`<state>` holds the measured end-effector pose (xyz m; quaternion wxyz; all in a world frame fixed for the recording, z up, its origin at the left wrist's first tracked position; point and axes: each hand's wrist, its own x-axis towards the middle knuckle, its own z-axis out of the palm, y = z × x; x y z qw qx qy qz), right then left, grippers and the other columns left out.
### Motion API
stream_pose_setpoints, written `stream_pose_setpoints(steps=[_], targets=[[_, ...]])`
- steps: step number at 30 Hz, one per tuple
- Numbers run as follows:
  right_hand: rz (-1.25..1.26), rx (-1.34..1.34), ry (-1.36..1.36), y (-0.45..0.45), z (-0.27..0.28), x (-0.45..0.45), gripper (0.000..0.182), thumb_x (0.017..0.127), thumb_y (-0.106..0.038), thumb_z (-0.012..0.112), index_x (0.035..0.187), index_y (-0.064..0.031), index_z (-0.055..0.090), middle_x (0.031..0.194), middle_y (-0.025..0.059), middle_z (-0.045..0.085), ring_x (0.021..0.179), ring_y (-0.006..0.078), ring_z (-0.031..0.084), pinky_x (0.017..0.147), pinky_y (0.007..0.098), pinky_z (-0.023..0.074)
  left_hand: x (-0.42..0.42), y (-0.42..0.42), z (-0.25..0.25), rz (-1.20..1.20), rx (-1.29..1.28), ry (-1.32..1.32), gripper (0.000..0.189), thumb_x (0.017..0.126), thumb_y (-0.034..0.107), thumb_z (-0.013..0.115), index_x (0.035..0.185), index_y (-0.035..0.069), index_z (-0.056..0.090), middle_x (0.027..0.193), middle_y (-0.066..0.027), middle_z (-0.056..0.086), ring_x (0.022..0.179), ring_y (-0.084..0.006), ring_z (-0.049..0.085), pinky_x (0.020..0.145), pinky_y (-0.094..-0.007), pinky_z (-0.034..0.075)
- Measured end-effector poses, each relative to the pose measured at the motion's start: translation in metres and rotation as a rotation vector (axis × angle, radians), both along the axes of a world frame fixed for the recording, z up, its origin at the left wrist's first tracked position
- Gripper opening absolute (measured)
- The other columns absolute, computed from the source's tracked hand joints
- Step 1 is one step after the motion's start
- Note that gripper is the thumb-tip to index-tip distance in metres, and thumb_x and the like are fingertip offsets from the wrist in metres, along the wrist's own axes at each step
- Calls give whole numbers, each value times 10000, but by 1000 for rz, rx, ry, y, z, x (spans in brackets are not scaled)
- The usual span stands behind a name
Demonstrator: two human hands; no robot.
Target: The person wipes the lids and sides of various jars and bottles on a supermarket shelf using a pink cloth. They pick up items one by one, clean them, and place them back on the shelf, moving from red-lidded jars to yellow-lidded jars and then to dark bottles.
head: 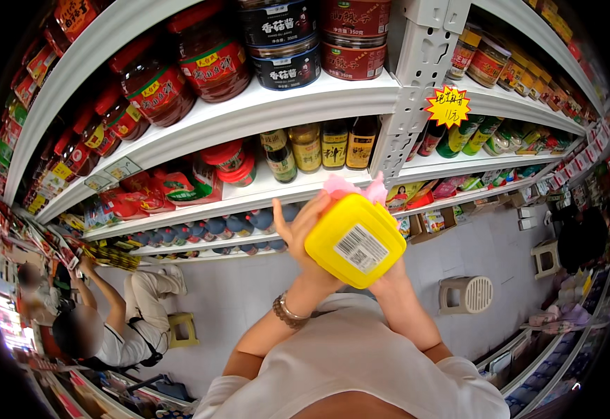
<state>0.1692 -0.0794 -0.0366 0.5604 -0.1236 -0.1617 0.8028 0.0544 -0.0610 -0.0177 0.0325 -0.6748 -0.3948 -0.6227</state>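
A yellow plastic container (339,213) with rounded corners and a white barcode label is held up before my chest. My left hand (305,235) grips its left side, with one finger sticking out. My right hand (391,275) is under its lower right side, mostly hidden by the container. Behind the container's top edge shows a crumpled pink cloth (354,186); which hand holds it I cannot tell. Just beyond, bottles of sauce (305,149) stand on the middle white shelf (315,184).
Large red-lidded jars (213,57) and stacked tins (286,65) fill the upper shelf. A perforated white post (409,99) divides the shelving. At left a person (121,330) sits on a yellow stool (183,330). A beige stool (466,295) stands right; another person (582,238) is farther off.
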Motion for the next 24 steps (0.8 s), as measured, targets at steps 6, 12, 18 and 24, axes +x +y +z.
stream_pose_setpoints(steps=[6,12,18,24], targets=[[-252,-31,-130,-11,17,14,597,931,-459,483,1391,-104,347,1234,74,523,1071,221,557,917,380,466,-17,-12,2,-433,-562,-734,753,747,511,656,1287,39,428,1254,-125,513,1128,-285,535,1054,-515,298],[-495,353,-128,-12,42,56,715,854,-645,462,1259,-56,486,1289,147,474,1211,309,452,989,456,384,-38,-6,33,-1128,-983,-1558,863,796,743,430,1354,85,407,1349,-115,450,1198,-287,477,1062,-512,311],[-766,1296,-1451,-9,50,-4,441,821,-407,619,1175,-145,629,1345,169,475,1257,371,421,1034,543,312,-28,-32,33,-947,-1065,-1229,843,849,736,313,1382,84,346,1381,-113,418,1273,-274,414,1057,-444,346],[-1125,1269,-1109,-3,-6,-7,250,848,-275,603,1022,-95,596,1147,155,582,1031,378,562,925,542,427,-21,-37,7,-1548,-925,-1657,838,824,759,340,1309,85,449,1320,-95,480,1173,-271,483,969,-424,422]])
